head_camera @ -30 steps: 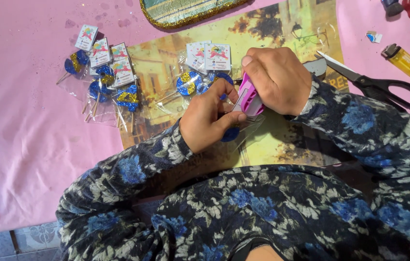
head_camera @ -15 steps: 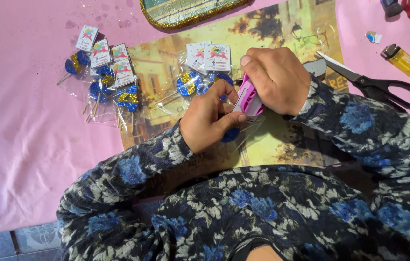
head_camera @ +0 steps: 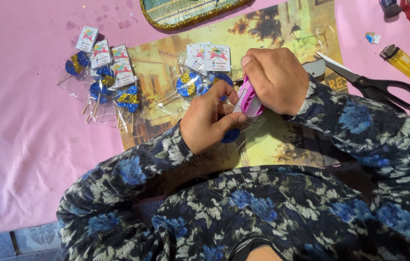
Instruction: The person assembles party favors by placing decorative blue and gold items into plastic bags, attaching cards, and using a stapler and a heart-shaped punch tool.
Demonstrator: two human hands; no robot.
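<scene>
The right hand (head_camera: 276, 79) is curled over a small pink stapler (head_camera: 248, 99), gripping it from above with the fingers wrapped round its top. Right beside it, touching, the left hand (head_camera: 209, 121) pinches a clear plastic packet (head_camera: 243, 126) between thumb and fingertips, feeding its upper edge into the stapler's mouth; a glittery blue disc (head_camera: 230, 135) shows inside the packet just under the thumb. Both hands meet over a glossy printed picture sheet (head_camera: 287, 29) in yellows and browns, which lies on a smooth pink tablecloth (head_camera: 21, 145). Just beyond the left hand lie two finished packets (head_camera: 204, 72) with small white cards on top and blue-and-gold glitter rounds on thin wooden sticks. A larger cluster of the same packets (head_camera: 103, 72) sits further left, well apart. To the right, near the right sleeve, black-handled scissors (head_camera: 379, 87) lie half open, with a yellow lighter (head_camera: 405, 63) beyond them. A gold-rimmed oval tray (head_camera: 185, 12) lies at the far edge
</scene>
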